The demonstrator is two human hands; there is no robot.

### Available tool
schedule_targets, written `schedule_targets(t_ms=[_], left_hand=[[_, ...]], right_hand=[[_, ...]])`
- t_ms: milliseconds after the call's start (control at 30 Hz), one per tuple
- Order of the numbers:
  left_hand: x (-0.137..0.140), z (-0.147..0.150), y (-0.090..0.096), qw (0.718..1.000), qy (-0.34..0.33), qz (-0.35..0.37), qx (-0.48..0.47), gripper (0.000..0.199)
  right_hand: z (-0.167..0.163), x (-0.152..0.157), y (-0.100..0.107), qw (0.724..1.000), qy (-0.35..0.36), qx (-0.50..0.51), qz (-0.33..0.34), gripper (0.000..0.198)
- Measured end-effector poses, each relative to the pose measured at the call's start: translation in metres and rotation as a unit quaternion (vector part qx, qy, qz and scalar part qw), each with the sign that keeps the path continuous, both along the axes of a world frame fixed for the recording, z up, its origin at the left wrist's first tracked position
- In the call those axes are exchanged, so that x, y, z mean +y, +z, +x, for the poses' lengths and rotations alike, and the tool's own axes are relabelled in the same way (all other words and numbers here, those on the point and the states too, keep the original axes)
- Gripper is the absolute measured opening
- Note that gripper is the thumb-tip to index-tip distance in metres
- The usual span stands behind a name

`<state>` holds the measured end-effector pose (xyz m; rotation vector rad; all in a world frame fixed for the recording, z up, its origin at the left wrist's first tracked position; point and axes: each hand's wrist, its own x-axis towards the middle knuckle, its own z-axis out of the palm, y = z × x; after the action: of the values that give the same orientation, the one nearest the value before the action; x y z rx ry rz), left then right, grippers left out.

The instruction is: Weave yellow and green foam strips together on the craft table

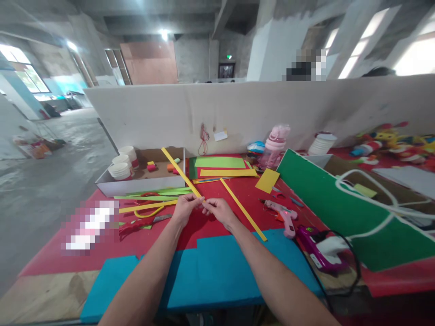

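Note:
Pinched in the fingers of my left hand (185, 208) is the lower end of a long yellow paper strip (180, 171), which slants up and away to the left over a box. The fingertips of my right hand (219, 211) meet the left ones and close on that same end; the exact grip is partly hidden by the fingers. A second yellow strip (243, 208) lies on the red table cover to the right. Another yellow strip (147, 206) lies left of my left hand, near red-handled scissors (136, 225) and green strips (159, 197).
A white-sided box (142, 188) with paper cups (120, 170) stands back left. On the right are a pink glue gun (285, 216), a purple power socket (321, 253) with cables, and a green board (343, 208). Blue sheets (217, 276) cover the front edge. A pink bottle (274, 145) stands behind.

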<state>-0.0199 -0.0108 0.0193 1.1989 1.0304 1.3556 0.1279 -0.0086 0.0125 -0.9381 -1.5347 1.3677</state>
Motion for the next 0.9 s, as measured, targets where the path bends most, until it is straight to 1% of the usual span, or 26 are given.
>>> schedule_targets(t_ms=[133,233,267,300,367,433,533,600,667,733,900], left_hand=[[0.003,-0.008,-0.001,1.0,0.024,0.002,-0.007,0.033],[0.002,-0.011,-0.001,1.0,0.016,0.002,-0.022,0.034],[0.002,-0.01,-0.001,1.0,0.01,0.005,-0.023,0.034],[0.001,-0.009,-0.001,1.0,0.004,0.009,-0.021,0.034],[0.001,-0.007,-0.002,1.0,-0.002,0.019,-0.018,0.035],[0.002,-0.005,-0.004,0.999,-0.015,0.025,-0.018,0.035],[0.003,-0.006,-0.008,0.996,-0.083,0.015,-0.018,0.033],[0.004,-0.008,-0.009,0.99,-0.138,0.0,-0.021,0.034],[0.004,-0.011,-0.009,0.985,-0.17,-0.011,-0.027,0.034],[0.003,-0.012,-0.007,0.983,-0.181,-0.014,-0.029,0.032],[0.002,-0.016,-0.004,0.982,-0.188,0.0,-0.019,0.028]], right_hand=[[0.005,-0.004,0.003,0.998,0.051,0.011,-0.04,0.037],[0.007,-0.008,0.006,0.993,0.099,0.005,-0.068,0.036],[0.006,-0.008,0.006,0.992,0.103,0.001,-0.069,0.036],[0.004,-0.009,0.005,0.993,0.095,-0.002,-0.065,0.037],[-0.003,-0.009,0.003,0.997,0.053,0.003,-0.047,0.039],[-0.01,-0.008,0.0,0.999,0.013,0.027,-0.035,0.043],[-0.016,-0.006,-0.004,0.996,-0.016,0.075,-0.04,0.047],[-0.015,-0.005,-0.006,0.995,-0.012,0.086,-0.044,0.047],[-0.012,-0.004,-0.008,0.996,0.005,0.082,-0.035,0.046],[-0.01,-0.003,-0.011,0.997,0.016,0.069,-0.022,0.045],[-0.012,-0.001,-0.018,0.999,0.012,0.05,0.0,0.041]])
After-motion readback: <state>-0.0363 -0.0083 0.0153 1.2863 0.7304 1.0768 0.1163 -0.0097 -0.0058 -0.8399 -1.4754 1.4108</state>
